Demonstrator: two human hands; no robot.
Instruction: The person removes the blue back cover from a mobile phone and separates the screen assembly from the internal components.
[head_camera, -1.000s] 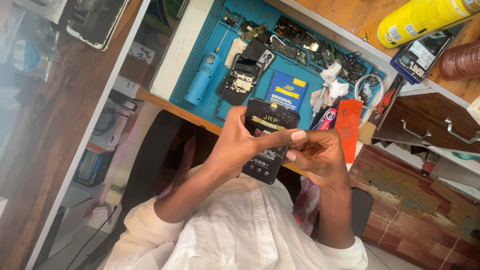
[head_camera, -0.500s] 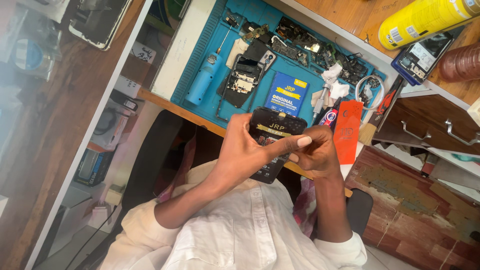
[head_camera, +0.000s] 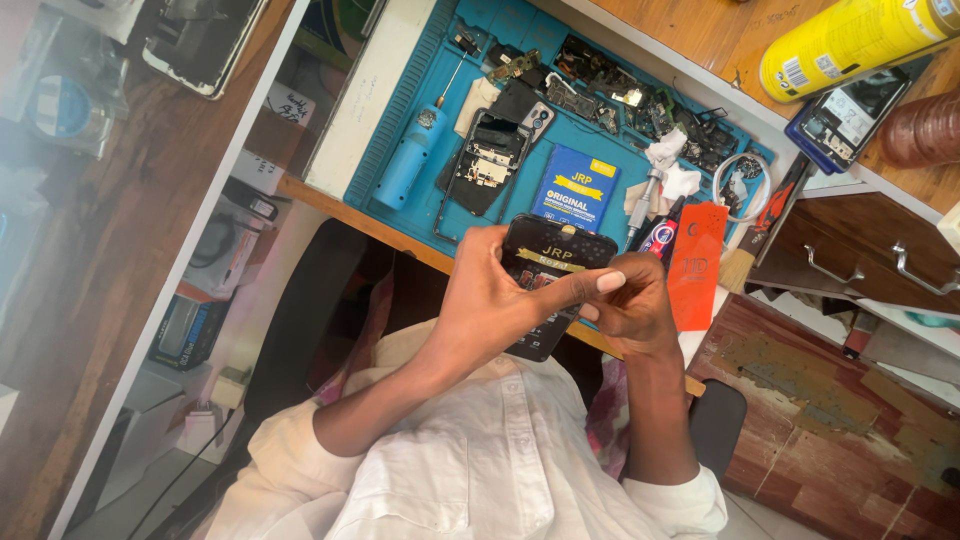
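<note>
I see the wooden desk across the top of the view, with a blue work mat lying on it. On the mat: an opened phone body, a blue electric screwdriver, a small blue box, and a spread of small dark parts. A yellow can lies on the bare wood to the right. An orange card sits at the mat's near edge.

Below the desk edge, over the white shirt, both hands hold a black flat package. My left hand is closed around its left side, thumb stretched across its front. My right hand is curled shut at its right edge, fingertips pinching there.
</note>
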